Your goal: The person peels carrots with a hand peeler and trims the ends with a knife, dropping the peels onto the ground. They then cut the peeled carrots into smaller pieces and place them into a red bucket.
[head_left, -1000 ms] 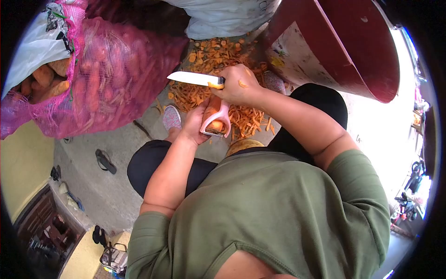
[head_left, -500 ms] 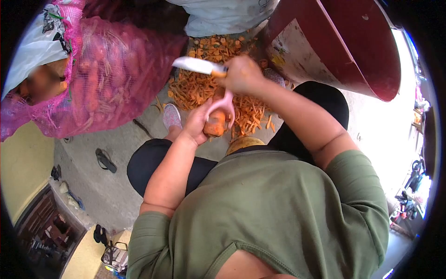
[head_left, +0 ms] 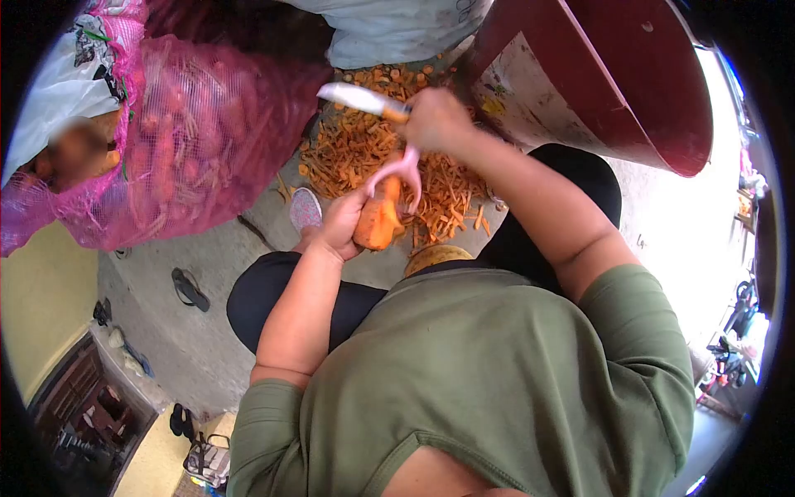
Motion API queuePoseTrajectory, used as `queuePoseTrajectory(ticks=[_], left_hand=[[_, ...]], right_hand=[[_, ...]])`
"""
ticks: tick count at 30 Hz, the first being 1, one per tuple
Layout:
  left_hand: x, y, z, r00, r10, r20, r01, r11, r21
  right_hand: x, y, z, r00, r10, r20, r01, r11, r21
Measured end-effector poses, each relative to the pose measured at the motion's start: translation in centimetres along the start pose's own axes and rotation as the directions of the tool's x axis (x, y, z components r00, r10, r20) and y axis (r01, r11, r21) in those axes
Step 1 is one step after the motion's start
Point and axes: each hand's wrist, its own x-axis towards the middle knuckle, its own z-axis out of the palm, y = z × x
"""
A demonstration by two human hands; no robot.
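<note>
My left hand [head_left: 341, 222] is wrapped round a thick orange carrot [head_left: 377, 225], its blunt end pointing toward my body. My right hand [head_left: 439, 118] grips a pink Y-shaped peeler [head_left: 407, 167], whose forked head lies across the carrot. The same hand also holds a knife [head_left: 358, 97], its pale blade sticking out to the left. Where the blade meets the hand, an orange part shows. Below both hands, a heap of orange peelings and cut-off ends [head_left: 352, 153] covers the floor.
At the left bulges a pink mesh sack [head_left: 199, 141] full of carrots. A large dark red tub [head_left: 571, 91] stands at the right, and a white sack [head_left: 397, 33] behind the heap. A dark flip-flop [head_left: 190, 289] lies on the concrete floor.
The carrot now tilts so that more of its peeled side shows, and strips curl at the peeler's head. My right hand and the knife have shifted slightly right.
</note>
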Motion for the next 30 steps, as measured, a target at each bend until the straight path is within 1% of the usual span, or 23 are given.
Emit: queuePoseTrajectory(ticks=[1,2,3,5,7,8,9,11,14,16,17,18,19,20,21,22,23,24,25,27,28,29,30], left_hand=[[-0.1,0.2,0.1,1.000,0.009,-0.020,-0.008,0.999,0.034],[0.0,0.2,0.2,0.998,0.007,-0.068,-0.004,0.999,0.035],[-0.1,0.2,0.1,0.999,-0.006,-0.043,0.008,1.000,0.030],[-0.2,0.3,-0.3,0.999,-0.036,0.014,0.035,0.999,0.028],[-0.2,0.3,0.0,0.999,-0.041,-0.019,0.042,0.999,0.029],[-0.1,0.3,0.0,0.998,-0.042,-0.039,0.043,0.999,0.027],[-0.1,0.3,-0.1,0.999,-0.029,-0.030,0.030,0.999,0.039],[-0.1,0.3,-0.4,1.000,-0.009,-0.014,0.009,0.998,0.065],[-0.8,0.6,0.2,1.000,-0.005,0.024,0.004,0.999,0.038],[-0.3,0.5,-0.2,0.999,-0.025,-0.033,0.025,1.000,-0.006],[-0.1,0.4,-0.4,0.997,-0.037,-0.064,0.035,0.999,-0.033],[0.2,0.3,0.0,0.995,-0.026,-0.093,0.019,0.997,-0.078],[0.5,0.2,0.7,0.992,-0.019,-0.124,0.003,0.992,-0.123],[0.7,0.1,1.1,0.988,-0.015,-0.156,-0.011,0.986,-0.166],[0.6,-0.1,0.6,0.994,-0.018,-0.107,0.006,0.993,-0.117],[0.5,-0.2,-0.1,0.998,-0.023,-0.057,0.019,0.998,-0.067],[0.3,-0.2,-0.6,1.000,-0.028,-0.005,0.028,1.000,-0.013],[0.1,0.2,-0.5,0.998,-0.060,-0.026,0.060,0.998,0.002],[0.1,0.3,-0.4,0.998,-0.062,-0.018,0.061,0.998,-0.006],[-0.1,0.2,-0.4,0.998,-0.067,-0.003,0.067,0.997,-0.025],[-0.1,0.3,-0.3,0.997,-0.061,-0.037,0.060,0.998,-0.029],[-0.1,0.4,-0.2,0.996,-0.053,-0.069,0.050,0.998,-0.036],[-0.1,0.4,0.0,0.994,-0.042,-0.104,0.038,0.998,-0.043]], right_hand=[[1.0,0.9,-0.9,0.999,0.023,-0.043,-0.020,0.997,0.072],[2.7,1.9,-1.4,0.990,0.122,-0.065,-0.119,0.991,0.054],[3.6,2.7,-2.2,0.978,0.104,-0.182,-0.100,0.994,0.032],[4.1,3.5,-3.2,0.970,0.177,-0.166,-0.144,0.971,0.192],[2.2,2.0,-2.6,0.986,0.076,-0.151,-0.061,0.993,0.100],[1.5,1.4,-1.5,0.984,0.017,-0.178,-0.012,1.000,0.026],[1.7,1.8,-1.1,0.989,0.037,-0.144,-0.026,0.996,0.080],[3.5,2.8,-1.8,0.971,0.207,-0.118,-0.196,0.976,0.097],[3.8,3.1,-3.7,0.949,0.276,-0.154,-0.252,0.955,0.158],[2.5,1.6,-2.5,0.985,0.160,-0.059,-0.151,0.979,0.135],[0.7,0.0,-1.6,0.999,0.035,-0.026,-0.034,0.998,0.043],[-1.8,-1.5,-0.9,0.989,-0.142,-0.032,0.143,0.989,0.046],[-2.8,-1.9,0.6,0.958,-0.287,0.012,0.287,0.958,-0.004],[-3.2,-1.9,0.9,0.953,-0.303,0.007,0.303,0.952,-0.030],[-3.5,-1.9,0.9,0.948,-0.318,0.002,0.317,0.947,-0.057],[-1.7,-0.8,1.3,0.983,-0.180,-0.033,0.179,0.983,-0.048],[1.3,0.8,1.1,0.997,-0.041,-0.071,0.039,0.999,-0.034],[3.8,2.4,-0.4,0.992,0.036,-0.120,-0.039,0.999,-0.019],[5.0,3.5,-1.7,0.980,0.113,-0.164,-0.114,0.993,0.001],[4.4,3.1,-3.4,0.968,0.212,-0.132,-0.197,0.973,0.118],[4.1,2.9,-3.9,0.959,0.258,-0.113,-0.237,0.956,0.172],[2.7,2.1,-2.4,0.965,0.029,-0.262,-0.032,0.999,-0.009],[0.7,0.2,-1.4,0.982,0.005,-0.188,0.004,0.999,0.048]])
